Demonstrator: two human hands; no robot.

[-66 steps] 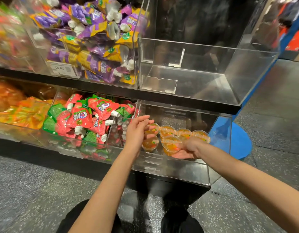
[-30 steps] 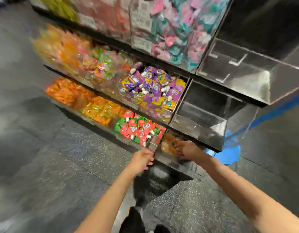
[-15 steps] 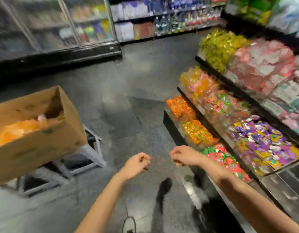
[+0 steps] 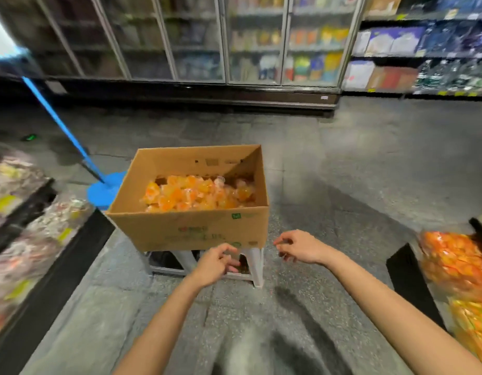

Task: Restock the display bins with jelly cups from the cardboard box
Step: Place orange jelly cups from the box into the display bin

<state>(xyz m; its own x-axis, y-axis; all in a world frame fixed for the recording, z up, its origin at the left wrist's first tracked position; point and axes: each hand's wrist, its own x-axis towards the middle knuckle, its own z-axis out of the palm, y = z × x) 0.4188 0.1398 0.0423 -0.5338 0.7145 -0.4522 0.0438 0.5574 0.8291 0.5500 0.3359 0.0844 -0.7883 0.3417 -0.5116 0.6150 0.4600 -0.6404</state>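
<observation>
Fetching step: left hand and right hand, seemingly empty, loosely curled, must reach into cardboard box for jelly cups.

side bins blurred, fridge shelves — unreadable

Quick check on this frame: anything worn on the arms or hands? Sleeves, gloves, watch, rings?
Both forearms are bare as far as the frame shows. No sleeves, gloves, watch or wristband on the left hand or right hand. No rings visible, though motion blur softens the fingers.
</observation>
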